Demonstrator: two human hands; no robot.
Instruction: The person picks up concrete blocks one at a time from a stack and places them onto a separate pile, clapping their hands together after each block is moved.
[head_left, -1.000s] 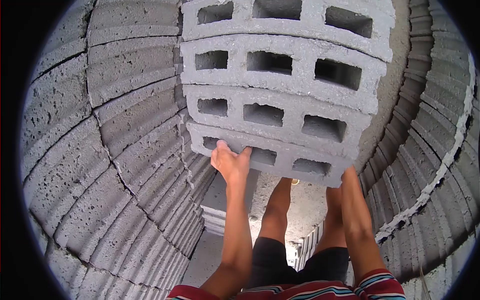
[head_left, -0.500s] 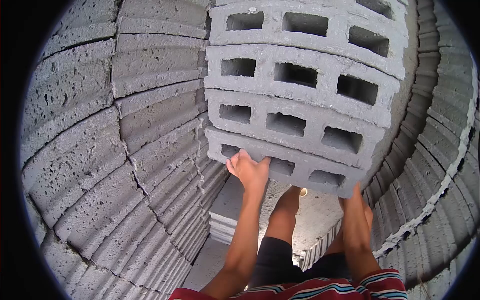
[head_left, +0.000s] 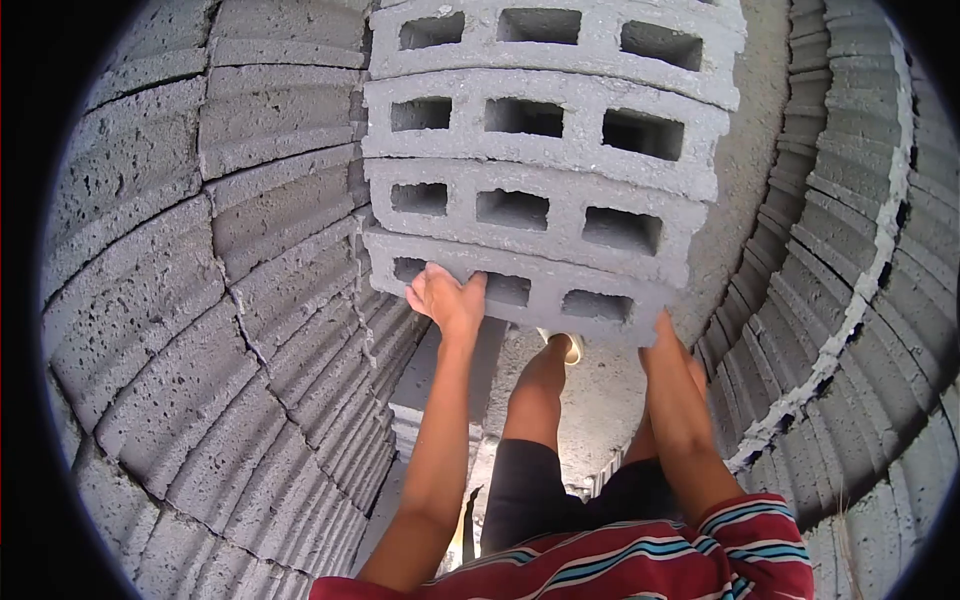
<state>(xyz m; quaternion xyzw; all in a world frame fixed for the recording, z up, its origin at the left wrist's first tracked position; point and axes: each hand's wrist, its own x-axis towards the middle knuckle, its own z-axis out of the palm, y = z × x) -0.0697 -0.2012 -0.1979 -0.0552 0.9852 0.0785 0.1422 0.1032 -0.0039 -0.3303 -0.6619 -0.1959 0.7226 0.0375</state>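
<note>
Four hollow blocks sit stacked; the left hand holds the lowest, fingers hooked into its end cavity. The right hand props the underside; its grasp is hidden.

Bright, even daylight, soft shadows, sharp focus; strong fisheye bending and black vignette at edges.

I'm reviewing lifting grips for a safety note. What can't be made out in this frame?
Head view:
- Right hand: palm and fingers are hidden under the end of the lowest hollow block, so its grip cannot be judged.
- Left hand: fingertips disappear into that block's cavity.
- Top block: cut off by the upper frame edge, so whether more lie above is unknown.
- Block walls: the outer parts fade into the dark lens border.
</note>
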